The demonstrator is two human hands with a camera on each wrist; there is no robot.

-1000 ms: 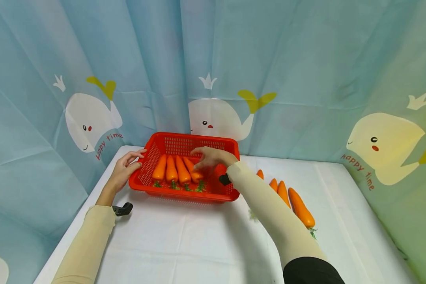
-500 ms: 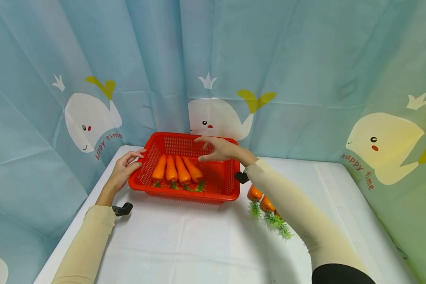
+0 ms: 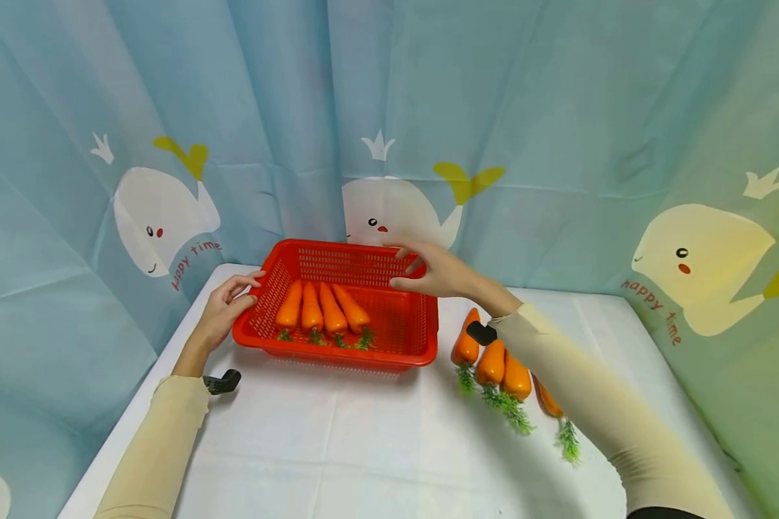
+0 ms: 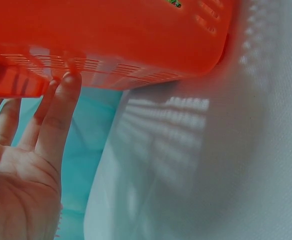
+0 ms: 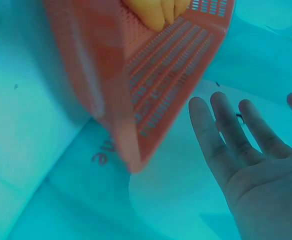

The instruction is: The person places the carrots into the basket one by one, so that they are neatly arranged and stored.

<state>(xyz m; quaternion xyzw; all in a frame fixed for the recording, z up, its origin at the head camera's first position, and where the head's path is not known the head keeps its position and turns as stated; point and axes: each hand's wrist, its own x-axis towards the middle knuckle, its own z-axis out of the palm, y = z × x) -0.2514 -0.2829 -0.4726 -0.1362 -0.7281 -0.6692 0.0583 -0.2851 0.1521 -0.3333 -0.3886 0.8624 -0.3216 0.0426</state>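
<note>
So your red perforated plastic basket [image 3: 337, 352] sits mid-frame, with four orange carrots with leafy green tops [image 3: 311, 310] lined up in its left half, tips all one way, probably to save room. Your left hand [image 3: 219, 310] rests relaxed fingers on the left rim, likely steadying it. Your right hand [image 3: 440, 272] is loosely spread near the right end, holding nothing. More orange carrots [image 3: 490, 364] lie at frame right, partly behind your beige sleeve [image 3: 571, 375].
</note>
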